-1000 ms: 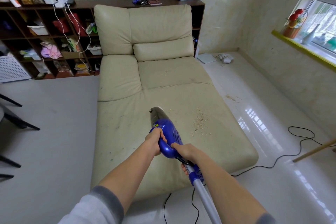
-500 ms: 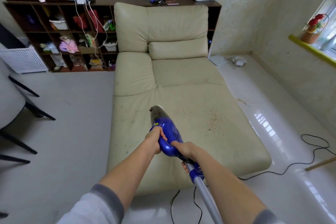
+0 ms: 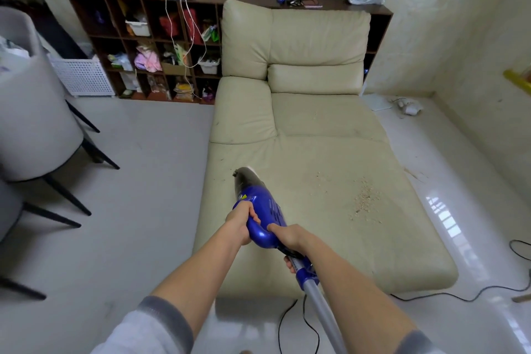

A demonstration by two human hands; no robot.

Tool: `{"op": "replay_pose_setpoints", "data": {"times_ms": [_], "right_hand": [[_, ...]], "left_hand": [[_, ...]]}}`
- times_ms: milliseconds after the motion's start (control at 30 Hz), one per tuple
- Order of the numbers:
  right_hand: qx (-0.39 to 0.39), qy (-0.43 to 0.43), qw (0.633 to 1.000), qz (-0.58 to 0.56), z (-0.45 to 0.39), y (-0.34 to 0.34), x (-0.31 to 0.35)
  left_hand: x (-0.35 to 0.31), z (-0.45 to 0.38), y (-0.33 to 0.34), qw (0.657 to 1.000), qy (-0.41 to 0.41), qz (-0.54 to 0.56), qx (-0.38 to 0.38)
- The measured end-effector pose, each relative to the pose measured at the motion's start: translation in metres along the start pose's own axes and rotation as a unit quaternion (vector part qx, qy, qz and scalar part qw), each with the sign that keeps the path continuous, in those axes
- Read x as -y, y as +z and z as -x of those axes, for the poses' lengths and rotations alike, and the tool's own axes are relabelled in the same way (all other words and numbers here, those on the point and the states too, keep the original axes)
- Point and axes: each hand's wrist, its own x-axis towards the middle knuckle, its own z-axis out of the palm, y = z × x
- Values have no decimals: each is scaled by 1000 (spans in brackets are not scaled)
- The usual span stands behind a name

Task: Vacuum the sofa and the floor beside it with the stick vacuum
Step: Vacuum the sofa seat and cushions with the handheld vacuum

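A cream sofa (image 3: 316,158) with a long chaise seat fills the middle of the view. Crumbs (image 3: 366,200) lie scattered on its seat, right of centre. I hold a blue stick vacuum (image 3: 263,210) over the near part of the seat, its dark dust cup pointing away from me. My left hand (image 3: 240,224) grips the front of the blue handle. My right hand (image 3: 288,237) grips the handle's rear, where the silver tube (image 3: 321,310) runs back towards me. The vacuum's nozzle end is hidden.
A black power cord (image 3: 471,299) trails over the glossy floor (image 3: 474,224) right of the sofa. A grey chair (image 3: 34,112) with black legs stands at the left. A dark cubby shelf (image 3: 149,46) full of items lines the back wall. A white basket (image 3: 83,76) sits beside it.
The view has swung left, so the sofa sits further right and the grey chair has come into sight. Both hands keep the same grip on the vacuum.
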Motion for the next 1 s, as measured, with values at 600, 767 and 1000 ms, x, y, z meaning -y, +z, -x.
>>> {"op": "replay_pose_setpoints", "data": {"times_ms": [600,767,1000], "right_hand": [[37,-26,999,17,12,19,-6],[35,-37,999,4,16,-9,-25],[-14,-52,998,-28,31,-87,-76]], "left_hand": [[12,16,-25,997,29,7,-74],[23,22,6,996,49,9,-75],[50,41,100,997,66,-13,-31]]}}
